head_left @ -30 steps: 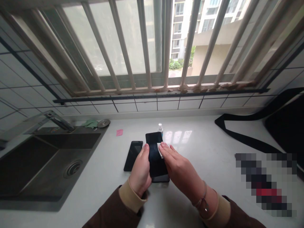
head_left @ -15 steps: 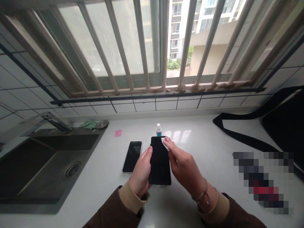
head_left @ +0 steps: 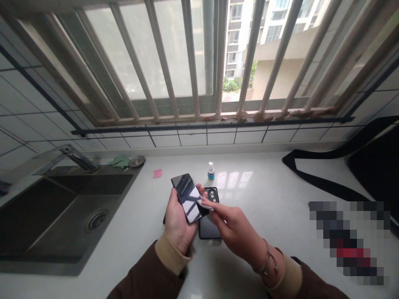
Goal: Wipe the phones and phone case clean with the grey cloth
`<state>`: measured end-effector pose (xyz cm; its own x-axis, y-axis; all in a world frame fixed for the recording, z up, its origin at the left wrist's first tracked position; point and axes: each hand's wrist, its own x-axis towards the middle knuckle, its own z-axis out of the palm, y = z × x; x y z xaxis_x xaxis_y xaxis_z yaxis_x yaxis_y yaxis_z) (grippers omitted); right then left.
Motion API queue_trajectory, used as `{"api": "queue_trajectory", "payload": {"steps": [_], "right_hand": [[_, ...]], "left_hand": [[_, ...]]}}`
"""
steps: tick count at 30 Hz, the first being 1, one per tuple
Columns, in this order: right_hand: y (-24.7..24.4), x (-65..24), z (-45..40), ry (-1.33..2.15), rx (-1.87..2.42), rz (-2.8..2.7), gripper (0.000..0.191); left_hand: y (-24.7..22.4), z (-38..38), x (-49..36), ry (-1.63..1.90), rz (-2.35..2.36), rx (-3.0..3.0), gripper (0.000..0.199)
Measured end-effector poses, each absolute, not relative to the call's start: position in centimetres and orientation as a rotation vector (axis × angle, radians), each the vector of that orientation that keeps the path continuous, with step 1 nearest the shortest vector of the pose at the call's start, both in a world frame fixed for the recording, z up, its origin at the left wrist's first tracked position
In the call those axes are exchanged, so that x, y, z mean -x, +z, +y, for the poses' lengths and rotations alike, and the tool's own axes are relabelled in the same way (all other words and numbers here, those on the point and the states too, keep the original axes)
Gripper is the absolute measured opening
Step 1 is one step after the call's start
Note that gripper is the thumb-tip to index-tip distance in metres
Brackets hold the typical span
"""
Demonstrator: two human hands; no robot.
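Observation:
My left hand (head_left: 178,222) is wrapped round a black smartphone (head_left: 186,194), its glossy screen tilted up and mirroring the window bars. Fingers of my right hand (head_left: 233,224) pinch a small white wipe (head_left: 206,206) against the lower right of the screen. Beneath the held phone, on the counter, lies a dark phone case or cased phone (head_left: 210,229) with camera rings at its top; I cannot tell which. Behind my left hand only a dark edge of another phone (head_left: 164,217) shows. A small white-capped bottle (head_left: 211,172) stands just beyond.
The white counter (head_left: 262,187) runs below a barred window. A steel sink (head_left: 62,268) with a faucet (head_left: 79,160) is at left, near a green cloth (head_left: 119,162) and a pink sticky note (head_left: 157,173). A black strap (head_left: 321,178) and a pixelated object (head_left: 349,245) lie at right.
The held phone has turned from upright to slanting and shifted left, uncovering the camera rings below. My right hand with the wipe has moved from the screen's top down to its lower right.

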<state>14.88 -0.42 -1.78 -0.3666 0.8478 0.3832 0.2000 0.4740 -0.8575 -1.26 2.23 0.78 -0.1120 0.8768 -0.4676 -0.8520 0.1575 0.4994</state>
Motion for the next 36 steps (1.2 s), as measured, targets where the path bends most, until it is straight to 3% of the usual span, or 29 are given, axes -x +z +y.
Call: {"api": "queue_trajectory", "payload": {"steps": [9,14,20,27,30,33,36], "right_hand": [[-2.4,-13.7,-0.6,1.553,1.003,-1.37,0.04],[-2.7,-13.0,-0.4,1.867,0.822,-0.919,0.042],[-2.7,-13.3,-0.4,1.951,0.721,-0.821,0.034],[-2.1,-13.9,-0.4,1.98,0.758,-0.791,0.031],[-1.9,-14.0,0.0,1.937,0.797,-0.679,0.024],[-2.2,-14.0,0.5,1.812,0.85,-0.553,0.018],[-2.7,-14.3,1.1,1.61,0.896,-0.53,0.025]], "left_hand": [[0.9,1.0,0.9,1.83,0.873,-0.396,0.034],[0.8,0.2,0.6,1.881,0.93,-0.775,0.057],[0.8,-0.6,0.1,1.896,1.125,-0.972,0.077],[0.9,0.2,0.8,1.993,1.233,-1.02,0.077],[0.8,1.1,1.4,1.991,1.155,-0.851,0.068],[0.7,2.0,1.7,1.913,1.017,-0.522,0.043],[1.0,2.2,1.6,1.71,0.948,-0.314,0.038]]}}
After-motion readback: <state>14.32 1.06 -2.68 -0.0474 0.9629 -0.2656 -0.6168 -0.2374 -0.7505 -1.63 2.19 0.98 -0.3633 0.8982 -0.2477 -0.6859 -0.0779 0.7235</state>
